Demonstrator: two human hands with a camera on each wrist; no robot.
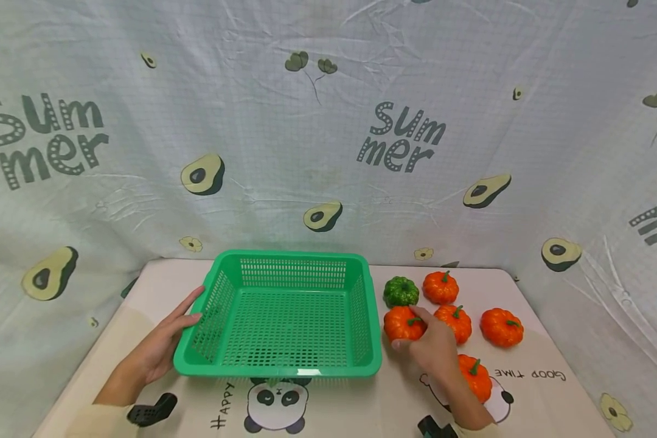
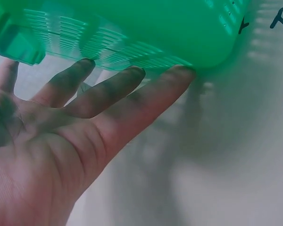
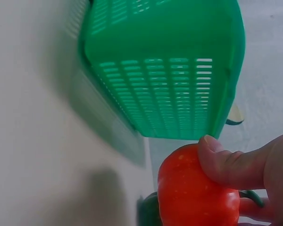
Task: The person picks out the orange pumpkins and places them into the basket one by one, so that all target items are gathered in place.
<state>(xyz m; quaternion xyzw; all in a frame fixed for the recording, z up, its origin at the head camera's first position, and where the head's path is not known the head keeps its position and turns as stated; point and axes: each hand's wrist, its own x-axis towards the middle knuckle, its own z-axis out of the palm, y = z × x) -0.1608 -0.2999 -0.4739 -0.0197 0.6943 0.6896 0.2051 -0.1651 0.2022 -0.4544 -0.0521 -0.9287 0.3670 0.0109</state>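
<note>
A green plastic basket [image 1: 285, 372] with slotted walls stands on the table, and no objects show inside it. My left hand [image 1: 161, 344] rests against its left side, fingers extended along the wall; in the left wrist view the fingers [image 2: 132, 101] lie straight against the slotted side. Just right of the basket, my right hand [image 1: 432, 347] grips an orange-red pumpkin [image 1: 401, 323] between thumb and fingers. The right wrist view shows the thumb pressed on this pumpkin [image 3: 193, 188], close beside the basket wall [image 3: 155, 89]. A green pumpkin [image 1: 401, 291] sits right behind it.
More orange pumpkins lie to the right: one at the back [image 1: 440, 287], one beside my hand [image 1: 455, 322], one farther right [image 1: 502, 327], and one partly behind my forearm [image 1: 475, 378]. A printed curtain [image 1: 263, 152] hangs behind the table [image 1: 356, 407].
</note>
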